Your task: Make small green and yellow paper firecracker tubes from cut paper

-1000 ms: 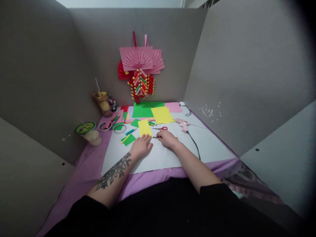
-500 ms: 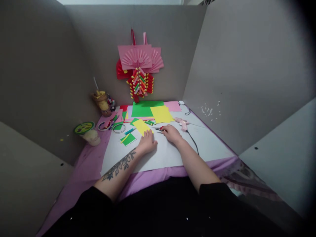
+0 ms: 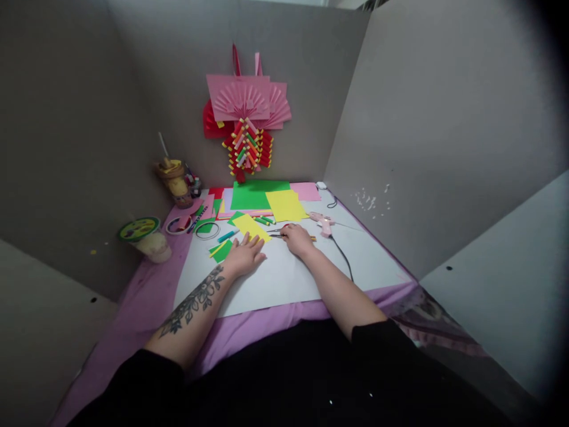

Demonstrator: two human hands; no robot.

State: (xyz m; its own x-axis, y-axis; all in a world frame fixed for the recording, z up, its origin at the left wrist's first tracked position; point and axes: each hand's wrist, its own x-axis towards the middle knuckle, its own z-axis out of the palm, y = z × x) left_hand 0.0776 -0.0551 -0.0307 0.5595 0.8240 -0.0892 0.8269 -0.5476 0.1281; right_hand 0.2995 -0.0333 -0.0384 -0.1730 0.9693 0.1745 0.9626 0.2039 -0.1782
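Head view, largest first: grey partition walls boxing in three sides, keeping the workspace private and giving a surface to hang the pink paper-fan decoration. Bench draped in lilac cloth, topped by a white sheet, likely as a clean working surface. Stack of green, yellow and pink paper pushed to the far edge, within reach yet out of the way. Lidded cup and jar of tools parked off to the left side. Pink glue gun lying right of centre, cord trailing toward the near edge. Left hand flat, fingers spread, resting at the near corner of a small yellow sheet, seemingly pinning it. Right hand curled over scissors lying just right of that sheet; fingers loosely closed on the handles, blades pointing left toward the paper.
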